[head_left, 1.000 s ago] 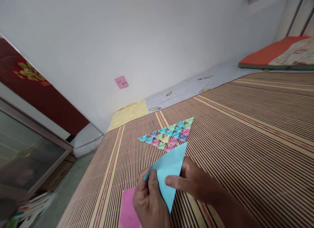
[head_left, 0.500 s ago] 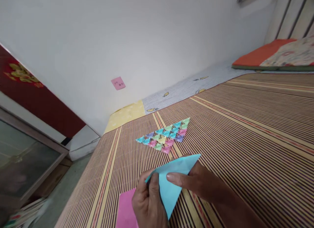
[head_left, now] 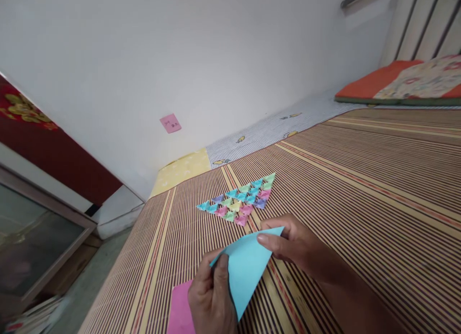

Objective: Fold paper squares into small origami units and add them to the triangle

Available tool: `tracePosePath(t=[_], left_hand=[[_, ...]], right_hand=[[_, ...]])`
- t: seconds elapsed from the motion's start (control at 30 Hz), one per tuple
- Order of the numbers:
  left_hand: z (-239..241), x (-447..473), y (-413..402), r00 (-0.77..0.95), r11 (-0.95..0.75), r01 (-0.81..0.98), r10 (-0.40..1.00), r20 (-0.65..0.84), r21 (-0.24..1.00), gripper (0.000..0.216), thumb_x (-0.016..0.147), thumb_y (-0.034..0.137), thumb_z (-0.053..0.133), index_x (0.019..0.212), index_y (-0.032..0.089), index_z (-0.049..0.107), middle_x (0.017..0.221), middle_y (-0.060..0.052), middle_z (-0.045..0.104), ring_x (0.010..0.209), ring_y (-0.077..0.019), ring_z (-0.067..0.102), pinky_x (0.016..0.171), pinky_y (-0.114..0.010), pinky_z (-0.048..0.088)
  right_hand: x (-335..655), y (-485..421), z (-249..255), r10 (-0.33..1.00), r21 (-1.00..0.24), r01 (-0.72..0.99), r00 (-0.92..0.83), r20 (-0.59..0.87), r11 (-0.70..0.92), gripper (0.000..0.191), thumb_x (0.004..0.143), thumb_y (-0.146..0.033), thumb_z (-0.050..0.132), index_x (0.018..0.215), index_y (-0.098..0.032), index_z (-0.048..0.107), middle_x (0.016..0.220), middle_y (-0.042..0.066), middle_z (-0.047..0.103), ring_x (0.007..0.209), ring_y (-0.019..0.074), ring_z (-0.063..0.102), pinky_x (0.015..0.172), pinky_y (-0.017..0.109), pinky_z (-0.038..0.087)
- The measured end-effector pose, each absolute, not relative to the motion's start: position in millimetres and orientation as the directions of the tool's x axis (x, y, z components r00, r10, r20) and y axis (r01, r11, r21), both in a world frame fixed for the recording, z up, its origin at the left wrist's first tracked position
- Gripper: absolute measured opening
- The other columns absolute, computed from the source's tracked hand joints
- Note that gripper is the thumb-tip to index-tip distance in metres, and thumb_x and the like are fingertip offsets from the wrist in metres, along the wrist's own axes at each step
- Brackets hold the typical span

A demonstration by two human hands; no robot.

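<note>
1. While the blue paper (head_left: 245, 267) is held just above the striped mat (head_left: 360, 190), the left hand (head_left: 211, 303) pinches its near-left corner, with the thumb on top and the fingers closed beneath.
2. The right hand (head_left: 295, 247) grips the far-right tip. Thumb and forefinger are narrow on the paper and the other fingers curl under.
3. The sheet appears to be folded once into a triangle. Its upper edge runs between the two hands, and its lower point hangs toward the person.
4. Judged from this grip, the fold is being aligned. It goes best if the corners and edges match exactly before any pressure is applied. One hand then pins the matched corners while a fingertip of the other runs the crease from the middle outward. The pinch should be light, since thin paper dents easily.
5. A pink sheet (head_left: 180, 310) lies flat on the mat, partly under the left hand.
6. A triangular array of small folded pieces (head_left: 241, 202) lies just beyond the right hand, apart from the blue paper. The worked sheet is best kept clear of the array, because a brush could scatter the pieces.
</note>
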State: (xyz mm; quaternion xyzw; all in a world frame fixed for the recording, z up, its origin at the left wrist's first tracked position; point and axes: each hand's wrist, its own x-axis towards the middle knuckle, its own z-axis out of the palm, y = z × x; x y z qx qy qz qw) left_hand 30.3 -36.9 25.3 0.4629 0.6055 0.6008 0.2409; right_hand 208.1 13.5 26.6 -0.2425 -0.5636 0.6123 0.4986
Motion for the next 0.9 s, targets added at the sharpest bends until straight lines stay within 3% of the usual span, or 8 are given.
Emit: tracePosePath(t=[0.33,0.43,0.5,0.57,0.67,0.73,0.83,0.9], left_hand=[[24,19,-36,-0.383,-0.122,0.267,0.897,0.222,0.956,0.035,0.080,0.054,0.071,0.080,0.020,0.069,0.064,0.001,0.058,0.059,-0.0157,0.049,0.054,-0.024,0.040],[21,12,-34,-0.358,-0.083,0.317,0.912,0.200,0.945,0.034,0.082,0.054,0.068,0.079,0.020,0.067,0.063,0.002,0.056,0.059,-0.0162,0.049,0.054,-0.025,0.038],[18,9,-32,-0.319,-0.069,0.377,0.927,0.199,0.924,0.035,0.083,0.054,0.067,0.073,0.020,0.065,0.061,0.002,0.051,0.057,-0.0155,0.046,0.052,-0.024,0.035],[16,8,-31,-0.264,-0.063,0.399,0.948,0.180,0.915,0.037,0.084,0.052,0.067,0.067,0.019,0.060,0.059,0.003,0.046,0.056,-0.0144,0.043,0.051,-0.024,0.033],[13,9,-28,-0.130,-0.064,0.376,0.984,0.121,0.924,0.038,0.088,0.050,0.063,0.066,0.019,0.056,0.060,0.003,0.045,0.056,-0.0131,0.041,0.050,-0.023,0.032],[13,10,-28,-0.023,-0.056,0.354,0.997,0.068,0.934,0.037,0.089,0.050,0.061,0.070,0.019,0.056,0.061,0.002,0.047,0.056,-0.0130,0.041,0.050,-0.023,0.033],[15,12,-29,0.066,-0.040,0.324,0.998,0.019,0.945,0.038,0.090,0.052,0.060,0.071,0.019,0.056,0.062,0.003,0.044,0.056,-0.0122,0.038,0.048,-0.022,0.032],[17,14,-31,0.089,-0.059,0.313,0.996,0.033,0.948,0.038,0.090,0.052,0.059,0.072,0.018,0.059,0.062,0.003,0.044,0.056,-0.0120,0.038,0.048,-0.021,0.031]], right_hand=[[221,17,21,0.909,-0.940,-0.261,-0.298,0.293,0.217,0.043,0.094,-0.038,0.059,0.060,-0.020,0.041,0.055,-0.007,0.036,0.049,0.0077,0.026,0.045,0.024,0.019],[228,19,20,0.946,-0.947,-0.210,-0.165,0.281,0.244,0.043,0.096,-0.040,0.056,0.061,-0.021,0.040,0.054,-0.008,0.035,0.048,0.0088,0.028,0.045,0.024,0.022],[230,16,27,0.953,-0.950,-0.078,0.011,0.302,0.302,0.042,0.097,-0.042,0.054,0.062,-0.022,0.042,0.054,-0.007,0.037,0.048,0.0104,0.032,0.046,0.025,0.026],[226,8,37,0.907,-0.909,0.183,0.136,0.400,0.373,0.036,0.098,-0.038,0.055,0.066,-0.021,0.051,0.057,-0.004,0.046,0.052,0.0128,0.042,0.050,0.027,0.032],[212,-5,49,0.823,-0.766,0.320,-0.096,0.560,0.558,0.013,0.098,-0.028,0.055,0.098,-0.021,0.065,0.092,0.003,0.067,0.087,0.0187,0.062,0.078,0.031,0.046],[202,-8,50,0.810,-0.748,0.312,-0.260,0.525,0.586,0.014,0.097,-0.024,0.057,0.108,-0.022,0.065,0.106,0.005,0.068,0.101,0.0204,0.062,0.088,0.032,0.045],[192,-7,46,0.841,-0.790,0.334,-0.379,0.386,0.514,0.006,0.093,-0.018,0.062,0.091,-0.020,0.067,0.091,0.001,0.068,0.085,0.0170,0.062,0.076,0.029,0.044],[189,-6,44,0.855,-0.794,0.372,-0.398,0.332,0.481,0.013,0.092,-0.016,0.063,0.079,-0.019,0.063,0.080,-0.001,0.065,0.075,0.0149,0.059,0.068,0.027,0.040]])
